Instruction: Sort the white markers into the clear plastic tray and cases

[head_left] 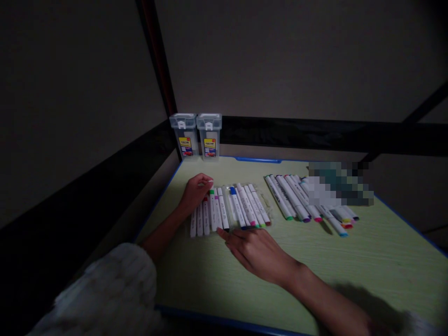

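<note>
A row of white markers [224, 212] lies side by side on a clear plastic sleeve, some with green, red, purple or blue bands. My left hand [196, 191] is at the far end of this row, thumb and fingers pinched on the top of a green-banded marker [213, 210]. At the near end, my right hand [257, 252] reaches in from the right. Its index finger is stretched out, its tip touching the lower end of the same marker or the one beside it. The other fingers bend loosely and hold nothing visible.
Two clear lidded boxes [210, 135] with yellow labels stand at the back left corner. A loose pile of markers [294, 198] with coloured ends lies to the right, partly covered by a pixelated patch. The pale green table [210, 280] has a blue rim.
</note>
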Demonstrator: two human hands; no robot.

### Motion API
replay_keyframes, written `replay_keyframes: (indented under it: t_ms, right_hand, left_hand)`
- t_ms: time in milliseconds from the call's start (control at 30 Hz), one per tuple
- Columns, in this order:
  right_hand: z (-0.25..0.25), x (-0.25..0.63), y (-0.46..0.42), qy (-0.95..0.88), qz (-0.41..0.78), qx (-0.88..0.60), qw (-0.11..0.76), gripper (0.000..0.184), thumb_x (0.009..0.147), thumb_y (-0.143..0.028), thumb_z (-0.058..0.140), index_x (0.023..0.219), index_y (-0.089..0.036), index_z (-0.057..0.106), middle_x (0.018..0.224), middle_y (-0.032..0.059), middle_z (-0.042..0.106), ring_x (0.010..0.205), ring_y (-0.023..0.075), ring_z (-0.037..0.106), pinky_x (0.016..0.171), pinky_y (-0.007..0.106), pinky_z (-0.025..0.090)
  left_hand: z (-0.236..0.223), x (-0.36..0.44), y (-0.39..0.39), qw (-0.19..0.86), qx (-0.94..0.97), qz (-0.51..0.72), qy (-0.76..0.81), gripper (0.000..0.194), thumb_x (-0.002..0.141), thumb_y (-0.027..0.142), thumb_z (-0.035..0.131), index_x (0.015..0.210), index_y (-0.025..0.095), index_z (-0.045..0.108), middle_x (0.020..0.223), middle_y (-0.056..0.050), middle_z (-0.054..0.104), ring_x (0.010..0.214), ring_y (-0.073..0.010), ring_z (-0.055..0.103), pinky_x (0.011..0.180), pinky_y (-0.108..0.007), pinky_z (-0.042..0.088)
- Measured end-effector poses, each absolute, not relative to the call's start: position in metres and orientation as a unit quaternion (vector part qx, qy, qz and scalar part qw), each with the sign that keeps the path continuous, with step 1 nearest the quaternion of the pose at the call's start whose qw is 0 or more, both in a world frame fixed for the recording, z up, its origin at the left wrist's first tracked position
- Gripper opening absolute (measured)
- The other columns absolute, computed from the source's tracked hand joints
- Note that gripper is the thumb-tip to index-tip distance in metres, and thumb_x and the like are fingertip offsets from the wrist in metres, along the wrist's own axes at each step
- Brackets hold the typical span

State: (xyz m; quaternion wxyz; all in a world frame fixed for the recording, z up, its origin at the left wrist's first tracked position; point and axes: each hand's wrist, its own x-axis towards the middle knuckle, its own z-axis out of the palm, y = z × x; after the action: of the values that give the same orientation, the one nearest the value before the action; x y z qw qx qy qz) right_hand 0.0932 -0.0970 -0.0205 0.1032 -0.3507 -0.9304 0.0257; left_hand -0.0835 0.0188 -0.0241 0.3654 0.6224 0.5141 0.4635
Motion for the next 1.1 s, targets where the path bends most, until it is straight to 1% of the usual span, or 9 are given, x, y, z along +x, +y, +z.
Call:
replay_keyframes:
  t_ms: [200, 300, 433, 567, 800, 933, 1100]
  right_hand:
    - [-0.021, 0.094, -0.097, -0.929, 0.034, -0.352, 0.107, 0.042, 0.083, -0.010, 0.036, 0.125, -0.012, 0.043, 0.083, 0.0068, 0.065, 0.064, 0.0158, 0.057, 0.053, 0.031, 0.034]
    - [-0.020, 0.094, -0.097, -0.929, 0.037, -0.353, 0.105, 0.042, 0.084, -0.010, 0.035, 0.125, -0.012, 0.044, 0.084, 0.0070, 0.065, 0.066, 0.0158, 0.057, 0.054, 0.030, 0.035]
    - [-0.019, 0.093, -0.098, -0.927, 0.037, -0.358, 0.107, 0.043, 0.083, -0.010, 0.036, 0.125, -0.013, 0.044, 0.084, 0.0065, 0.065, 0.066, 0.0161, 0.058, 0.054, 0.030, 0.034]
    - [-0.020, 0.092, -0.098, -0.927, 0.027, -0.359, 0.107, 0.044, 0.082, -0.008, 0.035, 0.125, -0.012, 0.044, 0.084, 0.0065, 0.065, 0.064, 0.0164, 0.058, 0.053, 0.031, 0.034]
    - [-0.022, 0.090, -0.099, -0.930, -0.004, -0.355, 0.093, 0.047, 0.081, -0.008, 0.038, 0.127, -0.013, 0.040, 0.077, 0.0050, 0.064, 0.057, 0.0151, 0.055, 0.046, 0.031, 0.029]
    - [-0.023, 0.089, -0.099, -0.928, 0.000, -0.360, 0.100, 0.046, 0.081, -0.010, 0.037, 0.126, -0.015, 0.041, 0.074, 0.0054, 0.064, 0.056, 0.0144, 0.055, 0.046, 0.031, 0.028]
    - [-0.022, 0.088, -0.099, -0.925, 0.014, -0.367, 0.093, 0.046, 0.082, -0.011, 0.036, 0.127, -0.016, 0.041, 0.074, 0.0060, 0.065, 0.058, 0.0151, 0.057, 0.047, 0.031, 0.029]
  left_hand:
    - [-0.023, -0.081, 0.014, 0.366, 0.635, 0.448, 0.512, 0.014, 0.068, 0.027, 0.054, 0.074, 0.014, 0.054, 0.069, 0.001, 0.052, 0.056, -0.0089, 0.053, 0.041, -0.016, 0.038]
    - [-0.023, -0.080, 0.013, 0.358, 0.646, 0.446, 0.506, 0.012, 0.068, 0.026, 0.053, 0.072, 0.014, 0.053, 0.066, 0.001, 0.054, 0.056, -0.0090, 0.052, 0.043, -0.017, 0.039]
    - [-0.024, -0.080, 0.013, 0.319, 0.666, 0.443, 0.508, 0.009, 0.068, 0.023, 0.052, 0.070, 0.015, 0.054, 0.060, 0.002, 0.054, 0.056, -0.0096, 0.051, 0.046, -0.018, 0.041]
    - [-0.025, -0.081, 0.014, 0.293, 0.676, 0.436, 0.518, 0.008, 0.068, 0.021, 0.051, 0.070, 0.015, 0.055, 0.060, 0.001, 0.055, 0.056, -0.0102, 0.051, 0.048, -0.019, 0.042]
    - [-0.024, -0.085, 0.015, 0.295, 0.686, 0.414, 0.521, 0.009, 0.067, 0.019, 0.050, 0.072, 0.015, 0.057, 0.061, 0.000, 0.057, 0.056, -0.0112, 0.053, 0.048, -0.020, 0.043]
    - [-0.025, -0.089, 0.019, 0.298, 0.690, 0.405, 0.520, 0.009, 0.066, 0.019, 0.051, 0.069, 0.014, 0.059, 0.058, 0.001, 0.056, 0.051, -0.0105, 0.052, 0.046, -0.020, 0.041]
    - [-0.025, -0.095, 0.025, 0.243, 0.711, 0.393, 0.529, 0.008, 0.062, 0.017, 0.055, 0.065, 0.014, 0.062, 0.059, 0.000, 0.059, 0.055, -0.0105, 0.052, 0.054, -0.022, 0.043]
